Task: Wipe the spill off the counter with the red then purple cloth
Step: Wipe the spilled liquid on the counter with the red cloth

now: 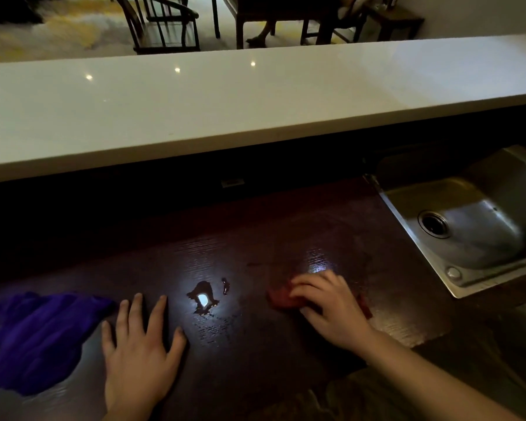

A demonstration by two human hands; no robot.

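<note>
Flanking spill [203, 297]: purple cloth [40, 338], sink [468, 226].

Single head-worn view, wide-angle, set close above the dark counter [255, 344] and facing forward and down. Nearest the lens, both forearms enter from the near edge. The raised white ledge [225, 101] crosses the middle; the sink [468, 226] sits right; chairs [164, 25] stand far.
</note>
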